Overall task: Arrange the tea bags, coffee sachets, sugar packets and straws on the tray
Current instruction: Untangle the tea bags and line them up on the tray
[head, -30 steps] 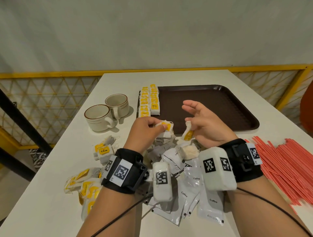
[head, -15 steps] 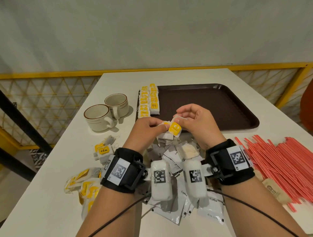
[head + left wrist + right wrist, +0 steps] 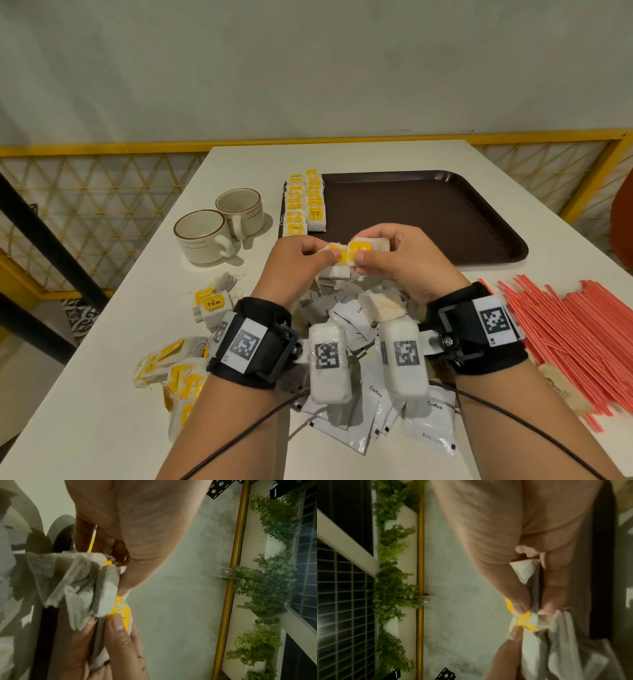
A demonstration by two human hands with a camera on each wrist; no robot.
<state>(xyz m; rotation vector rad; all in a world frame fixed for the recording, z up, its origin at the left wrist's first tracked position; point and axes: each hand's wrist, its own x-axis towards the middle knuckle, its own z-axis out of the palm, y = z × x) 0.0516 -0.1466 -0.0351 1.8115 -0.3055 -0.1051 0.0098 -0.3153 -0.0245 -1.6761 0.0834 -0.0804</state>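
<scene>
Both hands meet just above the near edge of the brown tray (image 3: 445, 212). My left hand (image 3: 329, 255) pinches a small bunch of white tea bags (image 3: 334, 270) with yellow tags; the left wrist view shows the crumpled bags (image 3: 82, 581) under the thumb. Against that bunch, my right hand (image 3: 363, 257) pinches one more tea bag (image 3: 371, 245), whose corner (image 3: 523, 572) shows between thumb and finger. Two rows of tea bags (image 3: 306, 202) lie along the tray's left edge. Coffee sachets (image 3: 428, 421) are heaped under my wrists, and red straws (image 3: 575, 335) lie to the right.
Two beige cups (image 3: 202, 236) stand left of the tray. Loose tea bags (image 3: 214, 305) and a further heap (image 3: 171, 370) lie on the table's left side. A brown sugar packet (image 3: 555, 380) peeks from under the straws. A yellow railing (image 3: 102, 150) runs behind the table.
My right hand, which was apart and partly spread with a tea bag in it, has closed in on the left hand. Both now pinch their tea bags together, a little higher.
</scene>
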